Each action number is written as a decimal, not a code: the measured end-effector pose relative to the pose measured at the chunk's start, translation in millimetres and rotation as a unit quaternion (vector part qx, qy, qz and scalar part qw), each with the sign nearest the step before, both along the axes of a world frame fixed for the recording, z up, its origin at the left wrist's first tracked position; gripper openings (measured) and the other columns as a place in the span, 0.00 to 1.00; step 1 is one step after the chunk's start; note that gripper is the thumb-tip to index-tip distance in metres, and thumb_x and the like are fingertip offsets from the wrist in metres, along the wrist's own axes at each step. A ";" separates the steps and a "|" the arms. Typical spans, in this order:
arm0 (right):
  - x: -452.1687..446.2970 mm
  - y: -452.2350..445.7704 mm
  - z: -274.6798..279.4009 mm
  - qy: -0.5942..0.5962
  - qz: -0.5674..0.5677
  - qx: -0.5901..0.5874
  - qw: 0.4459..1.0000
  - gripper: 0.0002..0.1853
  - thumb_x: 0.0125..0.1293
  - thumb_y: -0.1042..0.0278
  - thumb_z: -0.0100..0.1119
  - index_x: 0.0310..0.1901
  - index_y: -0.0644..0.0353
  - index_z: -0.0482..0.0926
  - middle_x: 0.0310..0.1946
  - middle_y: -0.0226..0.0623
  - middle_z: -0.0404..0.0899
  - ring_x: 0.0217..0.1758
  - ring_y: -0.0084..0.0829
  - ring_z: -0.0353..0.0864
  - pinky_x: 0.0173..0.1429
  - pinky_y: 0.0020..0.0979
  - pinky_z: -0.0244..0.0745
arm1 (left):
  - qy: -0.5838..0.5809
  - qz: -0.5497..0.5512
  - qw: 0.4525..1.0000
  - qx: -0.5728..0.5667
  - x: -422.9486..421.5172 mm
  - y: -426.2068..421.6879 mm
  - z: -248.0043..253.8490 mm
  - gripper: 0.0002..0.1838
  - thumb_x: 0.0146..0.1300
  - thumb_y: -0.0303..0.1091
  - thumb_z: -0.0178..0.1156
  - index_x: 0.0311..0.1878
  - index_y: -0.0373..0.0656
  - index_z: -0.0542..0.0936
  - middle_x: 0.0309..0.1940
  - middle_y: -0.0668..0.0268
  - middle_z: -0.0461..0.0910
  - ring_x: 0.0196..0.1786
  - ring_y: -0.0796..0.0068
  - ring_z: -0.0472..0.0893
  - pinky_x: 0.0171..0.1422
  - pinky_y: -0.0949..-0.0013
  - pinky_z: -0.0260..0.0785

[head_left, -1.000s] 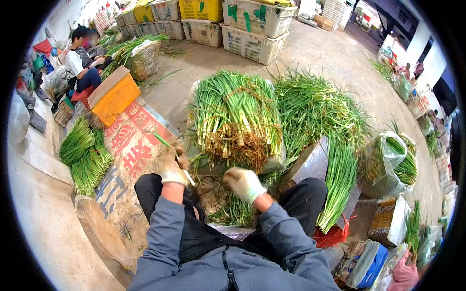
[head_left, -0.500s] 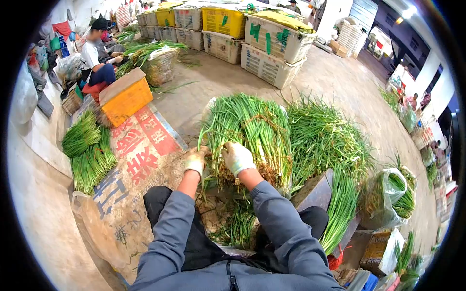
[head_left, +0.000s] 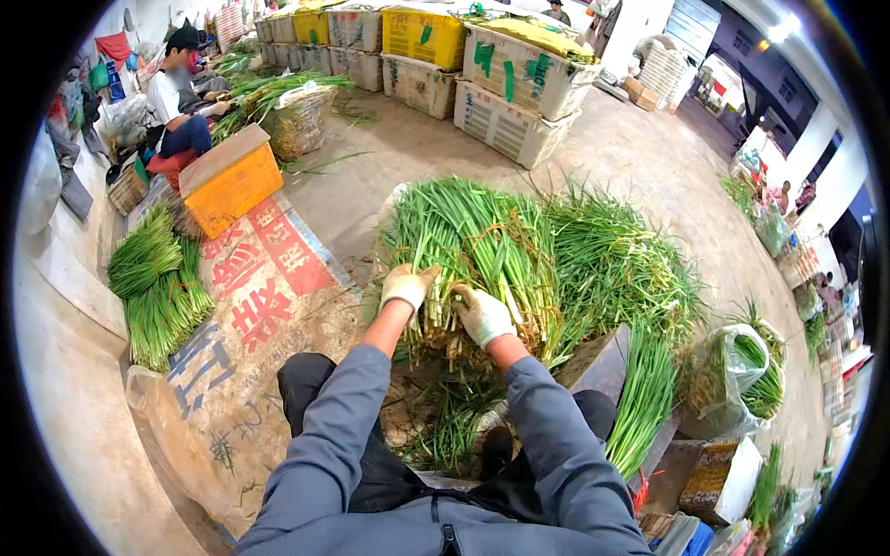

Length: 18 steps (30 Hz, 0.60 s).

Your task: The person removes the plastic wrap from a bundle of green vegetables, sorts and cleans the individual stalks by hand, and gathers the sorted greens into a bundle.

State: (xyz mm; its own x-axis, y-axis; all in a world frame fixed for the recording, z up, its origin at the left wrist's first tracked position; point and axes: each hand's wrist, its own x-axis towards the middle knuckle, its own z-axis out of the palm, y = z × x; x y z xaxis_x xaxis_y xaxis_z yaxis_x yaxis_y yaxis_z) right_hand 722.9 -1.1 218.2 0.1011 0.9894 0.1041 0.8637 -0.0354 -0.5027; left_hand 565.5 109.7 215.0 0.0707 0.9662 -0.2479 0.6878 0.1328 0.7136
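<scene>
**1 rooted heap [head_left: 473,213], left hand [head_left: 408,285] and right hand [head_left: 484,315] against its near side**

Setting: concrete floor [head_left: 389,153]; stacked crates [head_left: 519,120] at the far side, 2 high at the near end. Printed board [head_left: 292,255] on the floor to the left, orange box [head_left: 236,193] at its far end; a seated co-worker [head_left: 181,107] beyond.

Greens: rooted heap directly ahead of the wearer. Loose heap [head_left: 621,259] just beside it, to the right. Long sheaf [head_left: 646,398] by the right knee; plastic bag [head_left: 709,408] of greens farther right. Neat bundles [head_left: 167,310] well apart, on the left.

Key relation: rooted heap lies just beyond the 2 hands, touched by them. Long axis of its stems runs mostly away from the wearer: root ends [head_left: 536,332] near and toward the right, leaf tops far and toward the left. Right hand sits lower and is nearer the root ends; left hand sits higher, at the left edge.

Grip, left: gloved, fingers together, pointing right across the stems; cannot tell whether any stem is pinched.

Grip, right: gloved, fingers curled inward among pale stem bases, thumb side facing the left hand; fingertips look nearly together. Cannot confirm a stem between them.
</scene>
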 end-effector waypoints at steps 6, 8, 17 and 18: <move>0.7 -14.3 8.6 0.058 -0.005 0.047 0.997 0.17 0.69 0.58 0.63 0.53 0.59 0.82 0.43 0.48 0.86 0.46 0.46 0.86 0.51 0.40 0.79 | -0.053 -0.077 0.993 -0.073 -8.5 11.8 17.8 0.30 0.55 0.41 0.76 0.58 0.36 0.80 0.48 0.53 0.86 0.48 0.61 0.84 0.53 0.60 0.77; -2.9 -28.5 28.4 0.154 -0.035 0.058 0.986 0.17 0.69 0.58 0.62 0.52 0.61 0.82 0.41 0.46 0.87 0.43 0.41 0.86 0.49 0.38 0.79 | -0.196 -0.067 0.972 -0.112 -35.0 -3.2 28.0 0.21 0.57 0.40 0.75 0.48 0.36 0.83 0.34 0.59 0.85 0.33 0.67 0.83 0.39 0.62 0.76; -64.3 -79.3 3.3 0.487 0.002 -0.148 0.861 0.25 0.72 0.50 0.60 0.57 0.65 0.80 0.40 0.39 0.86 0.37 0.30 0.83 0.41 0.31 0.79 | -0.312 -0.001 0.930 -0.194 -74.6 -121.4 16.6 0.13 0.64 0.39 0.68 0.47 0.43 0.84 0.22 0.70 0.75 0.20 0.76 0.71 0.25 0.68 0.64; -70.7 -86.9 5.1 0.545 0.002 -0.116 0.830 0.20 0.71 0.58 0.60 0.55 0.65 0.82 0.39 0.41 0.87 0.41 0.32 0.86 0.46 0.35 0.80 | -0.299 0.073 0.935 -0.177 -74.1 -138.3 22.3 0.12 0.66 0.38 0.65 0.49 0.45 0.83 0.24 0.70 0.76 0.22 0.75 0.71 0.26 0.68 0.64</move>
